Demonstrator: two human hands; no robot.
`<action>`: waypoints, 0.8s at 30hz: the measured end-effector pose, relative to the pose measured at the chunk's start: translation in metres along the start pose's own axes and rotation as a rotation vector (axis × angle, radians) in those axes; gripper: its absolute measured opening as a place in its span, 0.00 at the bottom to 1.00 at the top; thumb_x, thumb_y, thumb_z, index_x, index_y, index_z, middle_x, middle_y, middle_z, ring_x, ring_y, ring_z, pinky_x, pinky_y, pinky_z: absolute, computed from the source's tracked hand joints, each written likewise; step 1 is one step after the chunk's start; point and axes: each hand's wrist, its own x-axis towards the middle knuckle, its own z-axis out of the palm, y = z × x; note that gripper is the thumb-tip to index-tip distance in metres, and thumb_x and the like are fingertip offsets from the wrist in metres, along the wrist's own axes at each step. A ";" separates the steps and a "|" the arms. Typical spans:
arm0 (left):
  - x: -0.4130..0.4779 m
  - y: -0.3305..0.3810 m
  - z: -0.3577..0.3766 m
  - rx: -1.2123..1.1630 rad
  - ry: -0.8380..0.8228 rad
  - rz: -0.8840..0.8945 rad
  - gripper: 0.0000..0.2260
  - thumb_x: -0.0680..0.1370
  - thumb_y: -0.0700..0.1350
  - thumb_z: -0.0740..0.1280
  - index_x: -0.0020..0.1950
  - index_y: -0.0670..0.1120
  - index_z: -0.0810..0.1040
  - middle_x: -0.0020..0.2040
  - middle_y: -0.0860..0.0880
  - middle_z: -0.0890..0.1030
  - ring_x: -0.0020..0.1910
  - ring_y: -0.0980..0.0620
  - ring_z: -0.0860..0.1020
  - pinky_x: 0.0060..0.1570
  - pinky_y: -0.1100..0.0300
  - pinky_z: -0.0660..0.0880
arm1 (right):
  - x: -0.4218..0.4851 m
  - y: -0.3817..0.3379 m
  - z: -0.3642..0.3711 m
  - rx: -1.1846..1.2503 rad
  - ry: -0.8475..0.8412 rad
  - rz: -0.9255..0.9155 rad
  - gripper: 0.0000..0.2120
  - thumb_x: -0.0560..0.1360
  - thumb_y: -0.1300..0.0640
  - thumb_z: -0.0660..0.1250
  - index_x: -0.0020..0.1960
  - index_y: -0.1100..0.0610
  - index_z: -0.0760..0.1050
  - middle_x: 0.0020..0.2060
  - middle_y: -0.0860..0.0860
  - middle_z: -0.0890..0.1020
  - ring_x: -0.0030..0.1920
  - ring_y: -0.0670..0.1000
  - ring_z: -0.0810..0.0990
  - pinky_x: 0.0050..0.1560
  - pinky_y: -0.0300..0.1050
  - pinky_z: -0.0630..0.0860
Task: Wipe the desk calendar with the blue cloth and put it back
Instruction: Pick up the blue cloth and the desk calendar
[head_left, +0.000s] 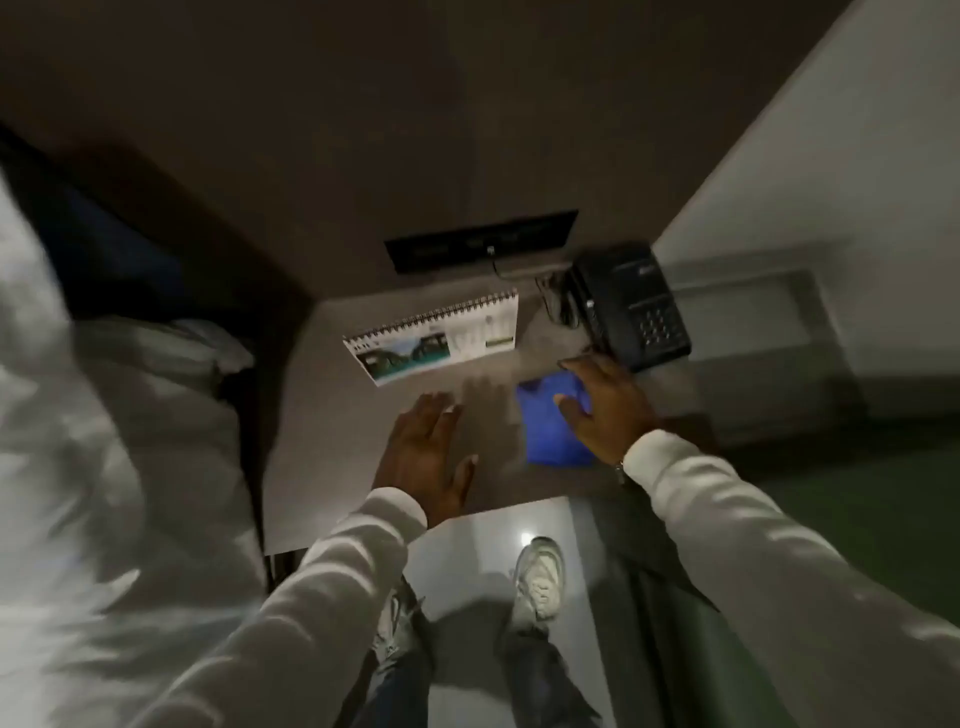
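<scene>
A spiral-bound desk calendar (439, 338) with a landscape photo stands at the back of the small grey table (332, 447). A folded blue cloth (550, 431) lies on the table to its right. My right hand (605, 410) rests on top of the cloth, fingers spread, not gripping it. My left hand (423, 452) hovers flat and open over the table, just in front of the calendar and apart from it. Both arms wear white sleeves.
A black desk phone (631, 306) with a coiled cord sits at the table's back right, close to my right hand. A black socket panel (480, 241) is on the wall behind. White bedding (104, 415) is at the left. The floor and my shoes (537, 579) are below.
</scene>
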 end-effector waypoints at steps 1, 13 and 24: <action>0.007 -0.011 0.024 0.014 -0.001 -0.003 0.30 0.73 0.54 0.65 0.71 0.40 0.68 0.73 0.37 0.69 0.73 0.35 0.65 0.71 0.39 0.63 | 0.008 0.007 0.023 -0.048 0.009 0.001 0.24 0.75 0.50 0.65 0.69 0.53 0.67 0.70 0.57 0.69 0.68 0.61 0.68 0.68 0.57 0.67; 0.022 -0.086 0.142 0.141 0.036 -0.029 0.29 0.78 0.58 0.52 0.77 0.48 0.53 0.80 0.43 0.52 0.79 0.44 0.46 0.76 0.46 0.41 | 0.040 0.042 0.163 -0.313 0.265 0.125 0.21 0.76 0.47 0.60 0.69 0.48 0.67 0.71 0.61 0.67 0.67 0.71 0.65 0.59 0.69 0.68; 0.039 -0.082 -0.020 0.001 0.279 0.364 0.24 0.76 0.45 0.63 0.71 0.39 0.68 0.74 0.38 0.67 0.76 0.39 0.60 0.71 0.36 0.62 | 0.029 0.020 0.131 0.027 0.203 0.131 0.34 0.73 0.35 0.45 0.69 0.54 0.69 0.72 0.61 0.65 0.69 0.66 0.66 0.70 0.57 0.62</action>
